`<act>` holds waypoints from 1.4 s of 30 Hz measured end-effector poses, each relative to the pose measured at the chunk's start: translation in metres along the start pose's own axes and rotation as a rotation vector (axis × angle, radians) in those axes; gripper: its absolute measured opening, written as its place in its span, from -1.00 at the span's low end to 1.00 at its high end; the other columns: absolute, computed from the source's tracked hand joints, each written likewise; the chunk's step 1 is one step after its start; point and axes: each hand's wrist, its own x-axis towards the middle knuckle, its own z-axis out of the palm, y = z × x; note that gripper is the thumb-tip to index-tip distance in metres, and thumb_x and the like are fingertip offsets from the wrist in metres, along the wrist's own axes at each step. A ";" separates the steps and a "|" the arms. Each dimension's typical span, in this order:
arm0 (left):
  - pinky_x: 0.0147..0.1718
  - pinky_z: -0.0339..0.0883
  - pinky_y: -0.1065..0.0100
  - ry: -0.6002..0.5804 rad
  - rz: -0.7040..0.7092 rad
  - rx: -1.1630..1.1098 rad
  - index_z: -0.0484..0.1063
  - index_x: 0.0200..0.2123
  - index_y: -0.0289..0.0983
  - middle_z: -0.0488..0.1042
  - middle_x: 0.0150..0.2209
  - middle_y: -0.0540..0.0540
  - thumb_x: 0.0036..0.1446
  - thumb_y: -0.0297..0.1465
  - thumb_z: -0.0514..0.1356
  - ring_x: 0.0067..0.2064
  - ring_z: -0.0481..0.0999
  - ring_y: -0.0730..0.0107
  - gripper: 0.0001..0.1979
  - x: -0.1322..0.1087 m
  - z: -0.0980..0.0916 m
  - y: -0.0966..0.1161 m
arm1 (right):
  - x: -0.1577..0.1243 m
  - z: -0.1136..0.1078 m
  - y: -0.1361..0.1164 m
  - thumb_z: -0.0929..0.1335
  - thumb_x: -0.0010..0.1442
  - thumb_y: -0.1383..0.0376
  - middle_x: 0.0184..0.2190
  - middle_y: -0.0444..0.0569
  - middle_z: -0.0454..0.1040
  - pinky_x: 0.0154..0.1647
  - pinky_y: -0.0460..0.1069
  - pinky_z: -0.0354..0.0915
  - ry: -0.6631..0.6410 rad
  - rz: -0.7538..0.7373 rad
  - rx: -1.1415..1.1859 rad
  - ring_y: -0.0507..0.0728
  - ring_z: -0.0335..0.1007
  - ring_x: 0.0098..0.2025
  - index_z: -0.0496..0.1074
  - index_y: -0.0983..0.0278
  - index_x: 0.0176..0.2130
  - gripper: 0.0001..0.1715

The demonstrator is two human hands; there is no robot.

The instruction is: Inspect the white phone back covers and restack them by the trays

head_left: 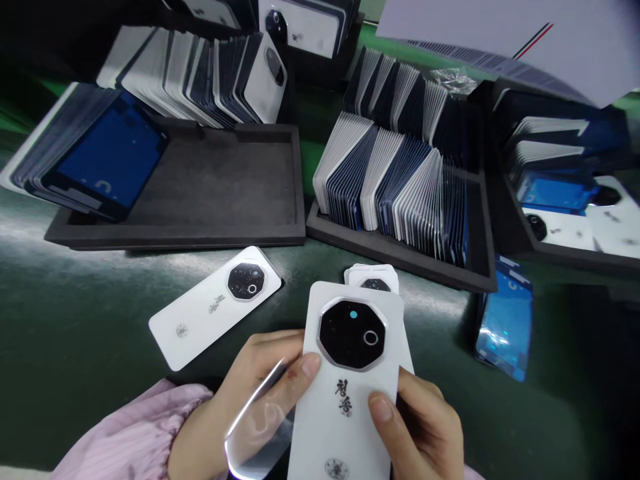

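Observation:
Both of my hands hold a white phone back cover [345,393] with a black octagonal camera plate, upright near the bottom centre. My left hand [235,407] grips its left edge with the thumb on the face, and a clear peeled film [257,427] curls over its fingers. On the right edge, my right hand [425,427] is closed with its thumb on the cover. More white covers [373,275] sit stacked just behind the held one. Another white cover [215,308] lies flat on the green table to the left.
A black foam tray [200,220] stands at back left with rows of covers leaning in it. A second tray [400,250] of upright covers is at centre right, a third [575,253] at far right. Blue-film pieces [505,320] lean by the right tray.

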 end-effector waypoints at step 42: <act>-0.50 0.19 0.47 0.011 0.263 0.135 0.30 -0.34 -0.18 0.35 -0.46 0.08 0.64 -0.27 0.05 -0.47 0.35 0.49 -0.62 0.000 -0.002 -0.001 | 0.005 0.006 -0.006 0.45 0.48 0.07 -0.39 -0.17 0.72 -0.36 -0.07 0.45 0.037 0.029 0.018 0.09 0.60 -0.44 0.77 -0.14 -0.06 -0.79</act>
